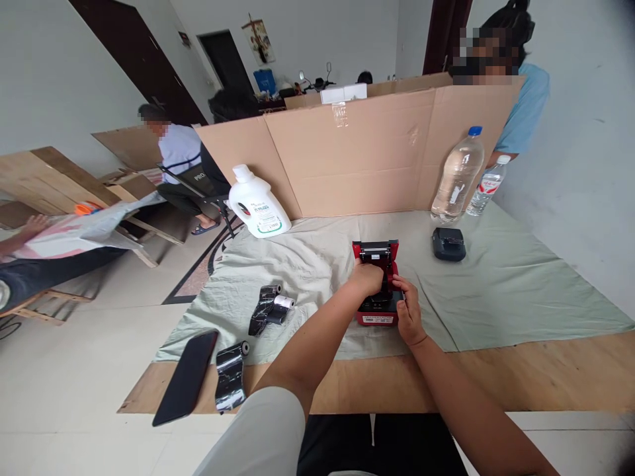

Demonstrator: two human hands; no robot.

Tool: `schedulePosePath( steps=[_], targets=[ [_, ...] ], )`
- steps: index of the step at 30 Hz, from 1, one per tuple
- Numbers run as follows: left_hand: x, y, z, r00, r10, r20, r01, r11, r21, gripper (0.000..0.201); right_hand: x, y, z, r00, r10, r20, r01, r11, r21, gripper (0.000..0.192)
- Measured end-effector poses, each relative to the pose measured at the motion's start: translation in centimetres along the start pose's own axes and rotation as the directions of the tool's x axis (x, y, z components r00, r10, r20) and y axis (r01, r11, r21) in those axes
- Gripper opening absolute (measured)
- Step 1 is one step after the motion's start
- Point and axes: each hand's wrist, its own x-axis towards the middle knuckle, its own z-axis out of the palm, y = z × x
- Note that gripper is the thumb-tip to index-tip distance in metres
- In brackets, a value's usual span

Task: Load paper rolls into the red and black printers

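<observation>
A small red and black printer [378,318], likely for labels or receipts, stands on the cloth with its lid [376,251] raised. My left hand [368,277] reaches into its open bay, fingers curled down; what they hold, if anything, is hidden. Against the printer's right side, my right hand [409,312] grips the casing with fingers and thumb. To the left lie a black marble-patterned roll [262,311], partly unwound, and a small white roll [284,302] on dark material. Another black patterned roll [231,377] trails its strip near the front edge.
A dark phone [186,377] lies at the front left. A white jug [258,205] stands back left; a large bottle [457,178], a smaller bottle [489,186] and a black device [449,244] are at right. Cardboard [357,158] walls the back. Other people [530,106] are nearby.
</observation>
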Motion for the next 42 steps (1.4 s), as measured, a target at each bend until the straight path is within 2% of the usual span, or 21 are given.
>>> schedulePosePath(
  steps=[5, 8, 10, 12, 14, 15, 16, 18, 21, 23, 25, 28, 32, 34, 37, 39, 40, 42],
  targets=[
    [-1.5, 1.2, -1.2, 0.997, -0.013, -0.075, 0.012, 1.0, -0.017, 0.013, -0.1, 0.3, 0.1, 1.0, -0.019, -0.011, 0.019, 1.0, -0.016, 0.042],
    [-3.2, 1.9, -3.2, 0.998, 0.009, -0.066, -0.019, 0.988, -0.154, 0.027, -0.1, 0.4, 0.1, 1.0, -0.022, -0.012, 0.022, 1.0, -0.014, 0.041],
    [-4.8, 1.9, -4.9, 0.999, 0.054, 0.0, -0.049, 0.918, -0.394, 0.03, -0.1, 0.4, 0.0, 1.0, -0.021, -0.01, 0.021, 1.0, -0.016, 0.04],
    [-6.8, 1.1, -7.0, 0.987, 0.097, 0.125, 0.004, 0.773, -0.635, 0.034, -0.1, 0.4, 0.0, 1.0, -0.013, -0.005, 0.013, 1.0, -0.025, 0.039],
    [-9.2, -0.7, -9.2, 0.961, 0.104, 0.258, 0.128, 0.658, -0.742, 0.039, -0.1, 0.3, -0.1, 1.0, -0.009, 0.0, 0.009, 0.999, -0.034, 0.038],
    [-10.5, -1.8, -10.3, 0.947, 0.086, 0.311, 0.185, 0.646, -0.741, 0.041, -0.1, 0.3, -0.1, 1.0, -0.011, -0.003, 0.011, 0.999, -0.036, 0.037],
    [-11.9, -3.1, -11.3, 0.938, 0.054, 0.342, 0.225, 0.656, -0.72, 0.041, 0.0, 0.3, -0.1, 1.0, -0.015, -0.007, 0.015, 0.999, -0.037, 0.037],
    [-14.4, -5.7, -12.8, 0.921, -0.014, 0.39, 0.274, 0.733, -0.622, 0.04, 0.0, 0.2, 0.0, 1.0, -0.02, -0.012, 0.02, 0.999, -0.039, 0.036],
    [-17.9, -9.5, -13.8, 0.893, -0.132, 0.431, 0.299, 0.889, -0.347, 0.034, 0.0, 0.1, 0.0, 1.0, -0.012, -0.012, 0.012, 0.999, -0.043, 0.036],
    [-19.9, -11.4, -13.6, 0.886, -0.256, 0.386, 0.328, 0.935, -0.132, 0.031, 0.0, 0.1, 0.1, 1.0, -0.01, -0.014, 0.01, 0.999, -0.043, 0.036],
    [-21.5, -12.7, -13.1, 0.885, -0.363, 0.29, 0.369, 0.929, 0.037, 0.03, 0.0, 0.0, 0.1, 1.0, -0.012, -0.019, 0.012, 0.999, -0.038, 0.036],
    [-23.0, -13.6, -12.4, 0.885, -0.426, 0.188, 0.408, 0.904, 0.126, 0.027, 0.0, -0.1, 0.1, 1.0, -0.012, -0.019, 0.012, 0.999, -0.036, 0.036],
    [-22.0, -14.1, -13.2, 0.888, -0.443, 0.128, 0.433, 0.896, 0.099, 0.02, 0.0, -0.2, 0.1, 1.0, -0.015, -0.017, 0.014, 0.999, -0.034, 0.035],
    [-20.4, -14.5, -14.1, 0.878, -0.479, 0.006, 0.472, 0.866, 0.163, 0.017, 0.0, -0.2, 0.1, 1.0, -0.015, -0.02, 0.014, 0.999, -0.033, 0.035],
    [-17.8, -15.5, -14.5, 0.869, -0.454, -0.199, 0.495, 0.817, 0.296, 0.03, 0.0, 0.0, 0.1, 1.0, -0.015, -0.015, 0.015, 0.999, -0.036, 0.035],
    [-16.3, -16.3, -14.3, 0.891, -0.417, -0.178, 0.453, 0.81, 0.371, 0.041, 0.0, 0.1, 0.1, 1.0, -0.02, -0.011, 0.019, 0.999, -0.034, 0.035],
    [-15.8, -16.6, -14.0, 0.9, -0.415, -0.132, 0.431, 0.805, 0.407, 0.046, 0.0, 0.1, 0.1, 1.0, -0.022, -0.01, 0.022, 0.999, -0.032, 0.035],
    [-14.9, -17.3, -13.7, 0.892, -0.451, -0.032, 0.41, 0.777, 0.477, 0.051, 0.0, 0.2, 0.0, 1.0, -0.024, -0.008, 0.024, 0.999, -0.027, 0.035]
  ],
)
